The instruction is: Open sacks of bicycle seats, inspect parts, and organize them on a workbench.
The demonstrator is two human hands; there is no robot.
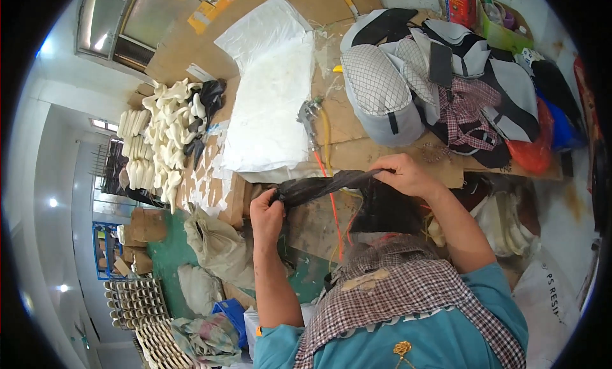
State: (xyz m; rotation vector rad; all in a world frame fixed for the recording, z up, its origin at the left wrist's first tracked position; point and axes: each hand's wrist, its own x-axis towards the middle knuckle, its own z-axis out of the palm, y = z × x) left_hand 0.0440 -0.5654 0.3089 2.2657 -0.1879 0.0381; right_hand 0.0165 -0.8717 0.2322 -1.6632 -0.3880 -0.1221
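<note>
A thin black plastic bag (324, 185), gathered into a band, stretches between my two hands in front of my body. My left hand (266, 214) pinches its left end, thumb up. At the other end, my right hand (408, 175) grips it between thumb and fingers. Below the band, a wider black piece (387, 209) hangs near the table edge; I cannot tell whether it belongs to the same bag. Just beyond the bag lies a white sheet (271, 127) spread on the cardboard-covered table. A metal spray gun (308, 117) with an orange hose (329, 197) rests beside it.
Cream-coloured moulded pieces (167, 127) are heaped at the left, next to black plastic (212, 98). Grey and checked cloth items (376, 82), with a phone (440, 64) on top, fill the right side. Sacks (217, 245) stand on the green floor (162, 248) at lower left.
</note>
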